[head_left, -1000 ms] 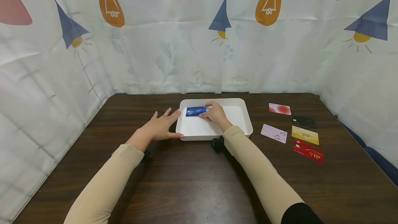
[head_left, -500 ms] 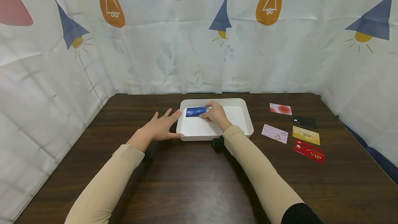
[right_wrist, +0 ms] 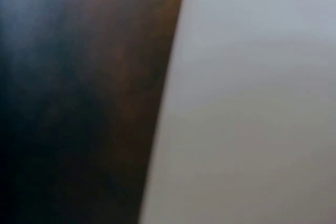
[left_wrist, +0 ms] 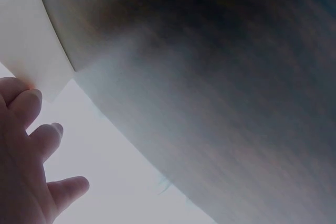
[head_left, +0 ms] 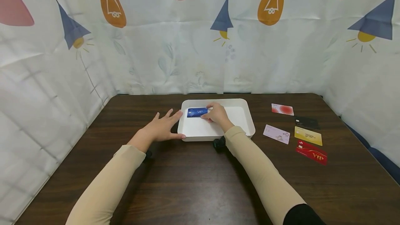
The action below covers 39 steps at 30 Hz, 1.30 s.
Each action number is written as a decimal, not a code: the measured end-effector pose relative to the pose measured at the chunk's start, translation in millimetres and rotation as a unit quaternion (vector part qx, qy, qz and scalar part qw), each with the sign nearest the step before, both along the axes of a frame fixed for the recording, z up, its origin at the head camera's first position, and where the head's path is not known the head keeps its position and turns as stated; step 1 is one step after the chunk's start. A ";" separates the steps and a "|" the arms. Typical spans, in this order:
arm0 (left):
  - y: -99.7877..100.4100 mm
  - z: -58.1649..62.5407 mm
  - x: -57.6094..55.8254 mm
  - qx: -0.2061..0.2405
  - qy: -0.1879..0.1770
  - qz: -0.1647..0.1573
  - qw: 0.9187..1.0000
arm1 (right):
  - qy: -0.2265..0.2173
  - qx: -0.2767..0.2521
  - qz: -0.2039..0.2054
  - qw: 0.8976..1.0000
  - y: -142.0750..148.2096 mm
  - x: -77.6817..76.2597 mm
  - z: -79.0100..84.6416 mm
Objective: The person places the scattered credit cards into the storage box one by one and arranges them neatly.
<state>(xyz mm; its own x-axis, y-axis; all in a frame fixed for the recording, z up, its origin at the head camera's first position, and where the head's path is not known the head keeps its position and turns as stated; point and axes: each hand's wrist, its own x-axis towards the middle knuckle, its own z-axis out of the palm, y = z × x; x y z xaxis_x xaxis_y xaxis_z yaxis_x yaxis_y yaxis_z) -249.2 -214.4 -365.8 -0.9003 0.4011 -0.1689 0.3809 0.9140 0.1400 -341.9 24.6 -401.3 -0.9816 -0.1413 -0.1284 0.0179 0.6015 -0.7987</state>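
A blue VIP card (head_left: pixel 196 113) is inside the white tray (head_left: pixel 200 127), toward its left side. My right hand (head_left: pixel 217 114) reaches over the tray's front and pinches the card's right end between thumb and fingers, covering that end. With fingers spread, my left hand (head_left: pixel 160 127) rests against the tray's left edge; its thumb lies at the front left corner. In the left wrist view, fingertips of the left hand (left_wrist: pixel 26 145) touch the tray's wall (left_wrist: pixel 37 40). The right wrist view has only the tray's blurred side (right_wrist: pixel 247 108) and dark tabletop.
Right of the tray, several cards lie on the dark wooden table (head_left: pixel 187 183): a white card with a red circle (head_left: pixel 282 109), a black card (head_left: pixel 307 123), a lilac card (head_left: pixel 276 134), a gold card (head_left: pixel 308 136) and a red VIP card (head_left: pixel 311 152). A patterned curtain (head_left: pixel 187 58) hangs behind.
Both hands and the tray keep their places. The blue card's face shows its lettering a little differently, as if its tilt has changed slightly; the whole view has shifted marginally.
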 end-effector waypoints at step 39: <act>0.0 -1.3 -1.0 -0.006 0.006 -0.001 1.000 | 0.059 0.111 0.036 0.991 -3.4 3.0 -0.7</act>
<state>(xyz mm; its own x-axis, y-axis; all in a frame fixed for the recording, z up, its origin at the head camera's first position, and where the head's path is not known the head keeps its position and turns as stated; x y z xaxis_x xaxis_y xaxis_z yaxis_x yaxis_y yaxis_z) -250.2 -214.3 -367.1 -0.9014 0.4011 -0.1632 0.3844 0.9147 0.1250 -338.9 21.2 -402.1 -0.9802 -0.1917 -0.0497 -0.1160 0.7594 -0.6402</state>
